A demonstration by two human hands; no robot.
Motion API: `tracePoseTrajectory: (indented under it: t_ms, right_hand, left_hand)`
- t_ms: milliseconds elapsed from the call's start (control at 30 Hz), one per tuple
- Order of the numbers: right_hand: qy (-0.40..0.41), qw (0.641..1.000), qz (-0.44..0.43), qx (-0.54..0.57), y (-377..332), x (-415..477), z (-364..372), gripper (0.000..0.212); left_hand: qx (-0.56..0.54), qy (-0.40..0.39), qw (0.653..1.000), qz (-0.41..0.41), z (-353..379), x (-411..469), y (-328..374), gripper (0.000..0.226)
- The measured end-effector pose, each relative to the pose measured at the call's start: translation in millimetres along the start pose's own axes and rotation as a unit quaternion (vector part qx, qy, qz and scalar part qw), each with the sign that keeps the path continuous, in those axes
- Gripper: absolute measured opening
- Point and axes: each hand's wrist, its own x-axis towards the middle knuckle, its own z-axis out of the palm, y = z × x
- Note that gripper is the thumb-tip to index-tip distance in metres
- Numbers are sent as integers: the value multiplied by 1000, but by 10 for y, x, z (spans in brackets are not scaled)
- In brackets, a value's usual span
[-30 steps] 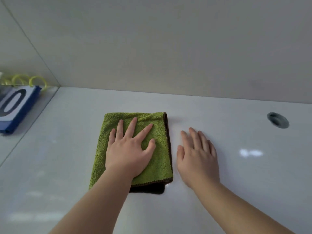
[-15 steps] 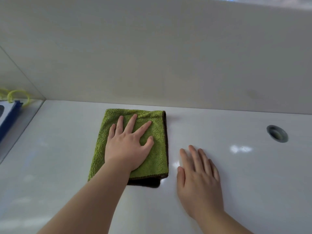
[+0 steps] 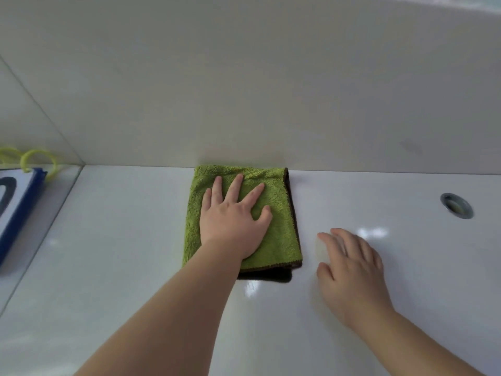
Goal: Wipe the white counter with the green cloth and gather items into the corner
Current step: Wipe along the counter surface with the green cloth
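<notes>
A grey grommet (image 3: 456, 205) sits in the counter (image 3: 122, 253) at the right, near the pale wall (image 3: 244, 90). At the far left lies a white board (image 3: 23, 187) with a blue edge and a dark mark — yellow-green rings (image 3: 36, 151) at its far end.

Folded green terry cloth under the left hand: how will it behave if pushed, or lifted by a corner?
Folded green terry cloth probably slides as one pad under the flat left hand; the glossy white counter looks slick. Lifted by a corner, it likely unfolds and droops: soft pile, loose dark layer at near edge.
</notes>
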Motion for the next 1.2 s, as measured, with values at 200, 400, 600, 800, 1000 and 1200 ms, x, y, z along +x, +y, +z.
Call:
tracePoseTrajectory:
  t_ms: [200, 400, 600, 800, 1000, 1200]
  right_hand:
    - [0, 999, -15, 45, -453, 372, 133, 48]
    - [22, 999, 13, 26, -624, 351, 275, 47]
    - [-14, 1000, 12, -20, -727, 388, 215, 51]
    - [-35, 999, -9, 22, -1068, 533, 196, 51]
    - [-31, 999, 19, -1, -1551, 644, 322, 51]
    - [-14, 1000, -19, 2, -1909, 592, 432, 53]
  left_hand:
    - [-1, 3, 1000, 17, -76, -10, -288, 67]
    - [16, 2, 1000, 15, -274, -14, -897, 66]
    - [23, 13, 1000, 1, -437, -35, -1479, 66]
    - [24, 21, 999, 3, -513, -35, -1769, 66]
    - [33, 24, 999, -5, -556, -47, -1923, 67]
    - [35, 25, 999, -17, -565, -78, -1982, 68]
